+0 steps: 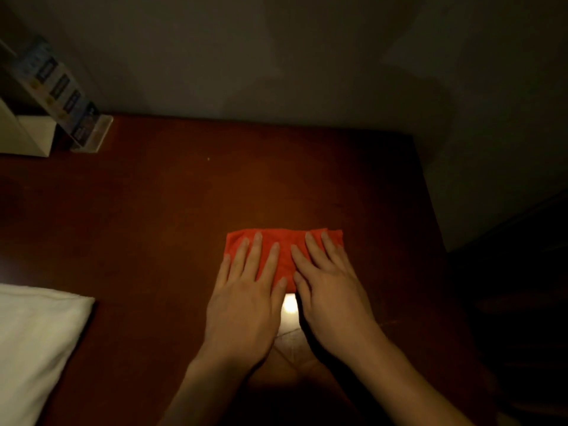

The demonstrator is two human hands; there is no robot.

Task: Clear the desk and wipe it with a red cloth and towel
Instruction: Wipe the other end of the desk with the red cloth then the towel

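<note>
A folded red cloth (284,242) lies flat on the dark brown desk (153,216), right of centre. My left hand (246,296) presses on its left half with straight, spread fingers. My right hand (330,293) lies flat on its right half, fingers straight too. Both palms hide the cloth's near edge. A white towel (33,342) rests at the desk's near left corner, apart from both hands.
A tilted rack of blue-labelled boxes (61,87) and a white holder (24,133) stand at the far left corner against the wall. The desk's right edge (430,204) drops into darkness. A bright light reflection (289,304) shows between my hands.
</note>
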